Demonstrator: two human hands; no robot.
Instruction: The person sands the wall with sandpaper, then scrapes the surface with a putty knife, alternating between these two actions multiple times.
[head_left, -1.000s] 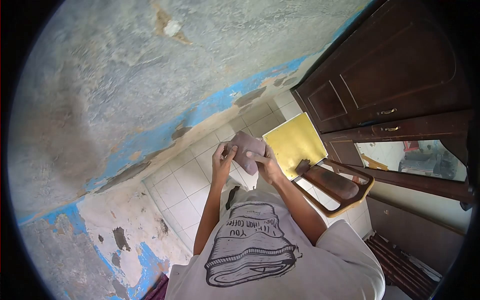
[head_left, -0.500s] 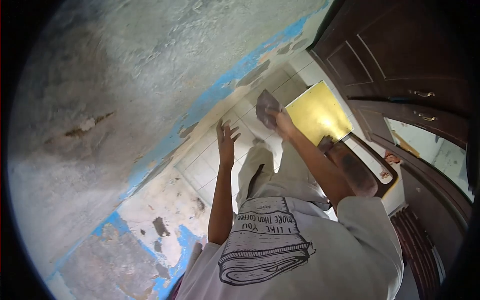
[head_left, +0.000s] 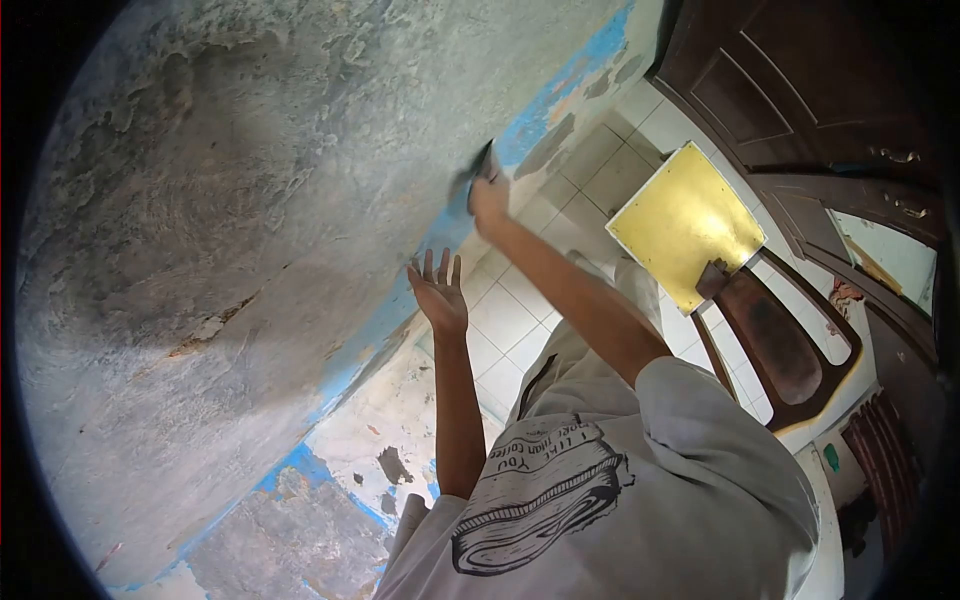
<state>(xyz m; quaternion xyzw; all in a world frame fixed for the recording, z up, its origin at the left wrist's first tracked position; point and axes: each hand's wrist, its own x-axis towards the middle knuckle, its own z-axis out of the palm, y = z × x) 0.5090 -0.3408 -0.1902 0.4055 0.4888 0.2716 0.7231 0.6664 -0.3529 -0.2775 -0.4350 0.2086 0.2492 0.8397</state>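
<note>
My right hand (head_left: 488, 203) grips a dark sheet that looks like sandpaper (head_left: 480, 165), held against the wall at the blue paint strip. Motion blurs the sheet's edge. The wall (head_left: 230, 200) is grey and rough, with patchy plaster. Lower down and to the left, my left hand (head_left: 438, 295) is open with its fingers spread, close to the wall. Whether its fingers touch the surface cannot be made out. Peeling blue paint (head_left: 560, 90) runs along the wall's lower part.
To the right stands a wooden chair (head_left: 775, 335) with a yellow board (head_left: 685, 225) at its seat. A small dark brown piece (head_left: 712, 279) lies on the board's edge. Dark wooden cabinets (head_left: 800, 100) line the far right. White tiles (head_left: 505, 325) cover the floor.
My right hand has swung left with the sandpaper, from above the floor to the wall. My left hand has moved slightly down and left, its fingers spreading. The view has shifted.
</note>
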